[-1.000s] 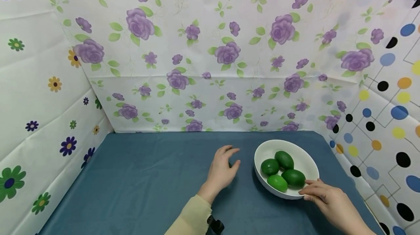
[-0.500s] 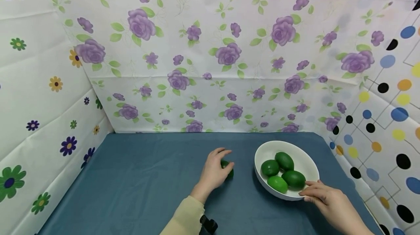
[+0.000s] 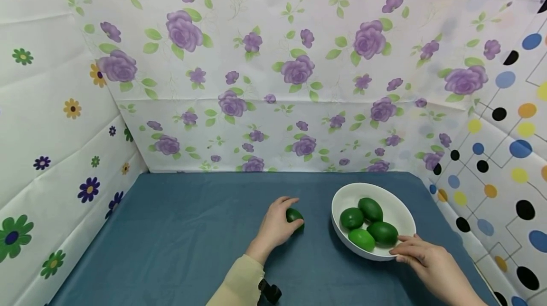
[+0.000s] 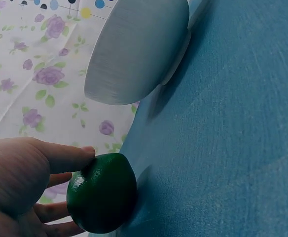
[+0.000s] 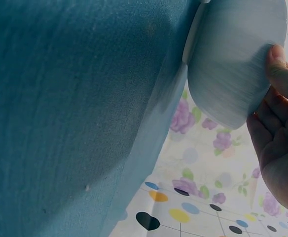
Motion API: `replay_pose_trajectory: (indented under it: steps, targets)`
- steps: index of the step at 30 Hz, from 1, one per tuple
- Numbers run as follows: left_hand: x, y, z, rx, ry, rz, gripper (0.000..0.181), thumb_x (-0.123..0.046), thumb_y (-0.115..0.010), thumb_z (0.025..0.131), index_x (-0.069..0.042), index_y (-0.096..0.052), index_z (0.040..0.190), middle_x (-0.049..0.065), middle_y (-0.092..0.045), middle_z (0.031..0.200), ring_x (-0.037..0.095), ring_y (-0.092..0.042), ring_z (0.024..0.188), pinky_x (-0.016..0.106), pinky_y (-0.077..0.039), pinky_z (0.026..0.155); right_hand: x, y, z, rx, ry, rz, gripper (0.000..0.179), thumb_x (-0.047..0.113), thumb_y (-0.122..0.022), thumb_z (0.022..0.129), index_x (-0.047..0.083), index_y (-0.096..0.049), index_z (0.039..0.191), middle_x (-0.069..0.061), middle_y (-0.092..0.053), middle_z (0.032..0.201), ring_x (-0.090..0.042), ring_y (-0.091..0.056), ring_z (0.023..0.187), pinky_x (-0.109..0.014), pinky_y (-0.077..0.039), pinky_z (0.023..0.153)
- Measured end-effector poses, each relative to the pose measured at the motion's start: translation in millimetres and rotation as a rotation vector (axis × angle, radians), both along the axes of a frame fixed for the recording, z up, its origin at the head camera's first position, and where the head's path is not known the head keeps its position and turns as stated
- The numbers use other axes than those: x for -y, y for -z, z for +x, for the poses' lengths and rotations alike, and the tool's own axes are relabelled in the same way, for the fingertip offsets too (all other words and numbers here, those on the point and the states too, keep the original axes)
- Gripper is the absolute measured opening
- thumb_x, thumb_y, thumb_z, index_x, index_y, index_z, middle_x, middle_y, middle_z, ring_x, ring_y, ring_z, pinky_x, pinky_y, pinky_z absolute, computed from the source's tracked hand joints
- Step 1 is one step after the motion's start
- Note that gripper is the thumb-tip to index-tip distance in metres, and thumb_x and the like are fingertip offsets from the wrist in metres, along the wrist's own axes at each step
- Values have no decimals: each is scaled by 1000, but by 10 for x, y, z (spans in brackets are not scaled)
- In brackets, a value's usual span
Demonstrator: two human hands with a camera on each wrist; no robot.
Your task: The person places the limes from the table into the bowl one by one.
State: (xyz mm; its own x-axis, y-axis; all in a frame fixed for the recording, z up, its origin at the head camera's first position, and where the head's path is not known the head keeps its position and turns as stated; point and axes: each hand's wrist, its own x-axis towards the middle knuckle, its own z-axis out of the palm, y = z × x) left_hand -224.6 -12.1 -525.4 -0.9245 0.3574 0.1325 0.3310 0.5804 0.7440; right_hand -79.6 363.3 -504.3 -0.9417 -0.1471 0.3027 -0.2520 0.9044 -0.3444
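On the blue cloth in the middle, a dark green lime point(image 3: 294, 216) sits in the grasp of my left hand point(image 3: 275, 225). The left wrist view has the thumb touching one side of the lime point(image 4: 104, 192), with the other fingers reaching behind it; their tips are hidden. To the right stands a white bowl point(image 3: 342, 196) with several limes point(image 3: 383, 233) in it, one a brighter green point(image 3: 361, 239). My right hand point(image 3: 427, 258) pinches the bowl's near right rim. In the right wrist view, the thumb presses the outer wall of the bowl point(image 5: 233, 59).
Blue cloth point(image 3: 179, 234) covers the table. A flowered sheet point(image 3: 265, 68) hangs along the back. Another flowered sheet point(image 3: 47, 120) closes the left side, and a dotted sheet point(image 3: 504, 154) the right, near the bowl.
My left hand has moved a little left and its thumb and fingers have come around the lime, which shows more now. The right hand and the bowl have stayed put.
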Motion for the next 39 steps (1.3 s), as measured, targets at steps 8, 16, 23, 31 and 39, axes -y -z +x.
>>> replay_pose_trajectory:
  steps: [8, 16, 23, 31, 39]
  targets:
    - [2, 15, -5, 18, -13, -4, 56, -26, -81, 99, -15, -64, 151, 15, -51, 159, 40, -51, 144, 61, -50, 107, -2, 3, 0, 2, -4, -1, 27, 21, -88, 88, 43, -82, 102, 19, -76, 110, -23, -73, 118, -8, -36, 108]
    - [46, 67, 14, 71, -25, 46, 55, -28, -82, 98, -15, -66, 149, 15, -58, 152, 39, -58, 134, 58, -54, 100, -1, 2, 1, 19, -13, -5, 27, 21, -88, 89, 43, -81, 103, 16, -77, 111, -29, -72, 119, -49, -53, 102]
    - [52, 51, 36, 102, -37, 58, 55, -29, -83, 97, -13, -67, 147, 17, -61, 147, 40, -62, 125, 57, -56, 93, 5, -19, 3, 17, -17, -10, 29, 17, -88, 88, 41, -82, 102, 16, -77, 111, -30, -72, 119, -51, -53, 102]
    - [27, 81, 14, 112, -49, 57, 54, -29, -83, 97, -13, -68, 146, 18, -63, 143, 39, -63, 121, 55, -57, 91, 0, -11, -5, 13, -19, -23, 27, 16, -88, 88, 39, -83, 103, 14, -77, 111, -32, -72, 120, -51, -55, 100]
    - [22, 98, 11, 112, -49, 58, 54, -30, -84, 96, -15, -68, 145, 17, -63, 142, 37, -64, 119, 53, -57, 89, -1, -23, 6, 34, -10, -31, 27, 18, -87, 89, 41, -82, 102, 15, -77, 112, -33, -71, 121, -52, -52, 103]
